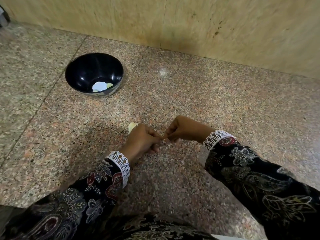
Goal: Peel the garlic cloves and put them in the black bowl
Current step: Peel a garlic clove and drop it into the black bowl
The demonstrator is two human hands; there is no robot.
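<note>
Head view: both hands low over the speckled granite bench [207, 94], knuckles nearly meeting. Left hand [143, 139] curled, fingertips pinching a small garlic clove [164, 141]; right hand [185, 130] curled too, thumb and forefinger nipping the same clove from the other side. Clove caught right between the two hands, mostly hidden by fingers, only a pale papery scrap showing, so long axis impossible to call. Looks like skin being pulled away, peel not yet off, judging by that whitish flake at the fingertips. Just beyond the left hand's knuckles, touching or nearly so, a second pale yellowish garlic piece [132, 126] on the bench. Black bowl [94, 73] well ahead and off to the left of the left hand, upright, glossy inside, a couple of pale pieces already lying at its bottom. Left hand plainly the nearer for the drop: a forward-left reach, rim well apart from both hands
</note>
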